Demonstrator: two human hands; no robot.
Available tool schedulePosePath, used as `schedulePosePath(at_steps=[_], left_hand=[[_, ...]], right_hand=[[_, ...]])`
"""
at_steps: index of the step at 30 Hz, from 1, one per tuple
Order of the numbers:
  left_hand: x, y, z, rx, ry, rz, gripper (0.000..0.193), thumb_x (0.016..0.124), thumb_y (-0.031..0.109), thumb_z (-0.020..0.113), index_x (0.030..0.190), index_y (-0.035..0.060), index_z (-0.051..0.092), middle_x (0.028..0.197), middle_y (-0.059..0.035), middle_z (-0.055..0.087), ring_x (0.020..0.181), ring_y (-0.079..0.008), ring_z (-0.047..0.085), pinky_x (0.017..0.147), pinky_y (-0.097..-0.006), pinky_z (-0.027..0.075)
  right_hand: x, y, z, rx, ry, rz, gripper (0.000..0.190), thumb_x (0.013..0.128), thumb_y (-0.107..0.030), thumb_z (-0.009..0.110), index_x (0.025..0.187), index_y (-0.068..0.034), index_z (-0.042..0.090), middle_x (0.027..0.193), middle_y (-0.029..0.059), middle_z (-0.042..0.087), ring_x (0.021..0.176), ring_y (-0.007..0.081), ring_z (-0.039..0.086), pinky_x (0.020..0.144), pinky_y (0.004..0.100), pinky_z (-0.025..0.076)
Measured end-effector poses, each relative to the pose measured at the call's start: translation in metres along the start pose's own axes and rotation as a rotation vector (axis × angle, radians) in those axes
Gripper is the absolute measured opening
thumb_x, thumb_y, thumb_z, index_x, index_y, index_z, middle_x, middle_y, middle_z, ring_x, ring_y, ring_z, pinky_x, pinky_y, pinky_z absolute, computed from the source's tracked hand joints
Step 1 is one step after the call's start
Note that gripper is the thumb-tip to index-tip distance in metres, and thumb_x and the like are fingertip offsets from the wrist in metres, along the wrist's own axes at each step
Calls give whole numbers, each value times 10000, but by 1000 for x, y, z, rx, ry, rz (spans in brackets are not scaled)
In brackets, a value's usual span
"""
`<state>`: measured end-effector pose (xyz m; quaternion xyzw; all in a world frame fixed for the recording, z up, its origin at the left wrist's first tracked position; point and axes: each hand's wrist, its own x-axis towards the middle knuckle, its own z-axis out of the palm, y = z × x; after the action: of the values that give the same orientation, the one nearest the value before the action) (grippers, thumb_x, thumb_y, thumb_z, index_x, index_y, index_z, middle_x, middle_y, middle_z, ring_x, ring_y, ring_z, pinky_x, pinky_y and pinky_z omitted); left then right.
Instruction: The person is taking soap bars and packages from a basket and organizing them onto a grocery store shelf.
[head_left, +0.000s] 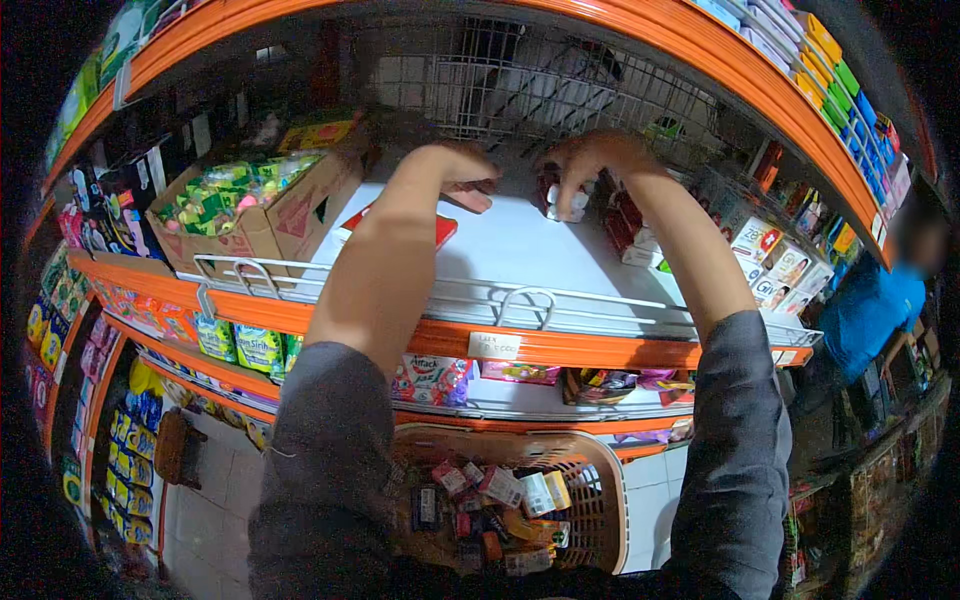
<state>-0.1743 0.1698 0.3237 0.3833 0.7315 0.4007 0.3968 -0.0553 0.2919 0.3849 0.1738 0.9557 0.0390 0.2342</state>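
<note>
Both arms reach over a white shelf board (517, 247) with an orange front edge. My left hand (469, 180) is above the board, apparently holding nothing, fingers loosely extended. A flat red packet (445, 231) lies beneath that forearm. At the back, my right hand (589, 169) bends down over small red and white boxes (571, 204), fingers touching them; whether it grips one is unclear. More red and white boxes (626, 229) stand in a row to its right. Below the shelf, a tan plastic basket (611, 487) holds several small boxes (501, 486).
A cardboard carton (281, 232) of green packets is on the shelf's left. A white wire rail (525, 289) runs along the front. White soap boxes (772, 270) are stacked at right. An orange-edged shelf (720, 52) hangs overhead. A person in blue (870, 315) is far right.
</note>
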Motion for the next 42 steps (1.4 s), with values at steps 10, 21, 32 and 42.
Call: schedulePosePath(at_steps=[10, 21, 32, 42], left_hand=[[-3, 3, -2, 198, -35, 8, 465, 805, 380, 427, 1081, 7, 394, 976, -150, 536, 766, -173, 584, 684, -252, 483], [5, 1, -2, 166, 2, -29, 395, 810, 334, 458, 981, -22, 465, 962, -139, 540, 733, -179, 595, 623, -242, 509], [6, 0, -2, 254, -20, 2, 444, 793, 396, 462, 1026, 18, 453, 965, -113, 558, 735, -161, 601, 649, -244, 491], [17, -8, -7, 195, -20, 43, 428, 777, 381, 503, 997, 17, 457, 866, -83, 560, 689, -153, 587, 615, -235, 505]], right_hand=[[11, 24, 1, 143, -210, 262, 932, 438, -351, 740, 1229, -136, 298, 1142, 156, 439, 1015, 297, 444, 806, 372, 393], [5, 14, -1, -22, -127, 338, 976, 476, -370, 731, 1282, -214, 203, 1184, 154, 411, 1015, 313, 446, 802, 383, 403], [13, 29, 4, -67, -62, 291, 987, 467, -354, 743, 1283, -212, 205, 1218, 168, 369, 1089, 317, 384, 852, 394, 365], [2, 28, 7, 219, -48, 389, 933, 449, -347, 758, 1246, -185, 300, 1192, 172, 399, 1026, 314, 447, 828, 361, 393]])
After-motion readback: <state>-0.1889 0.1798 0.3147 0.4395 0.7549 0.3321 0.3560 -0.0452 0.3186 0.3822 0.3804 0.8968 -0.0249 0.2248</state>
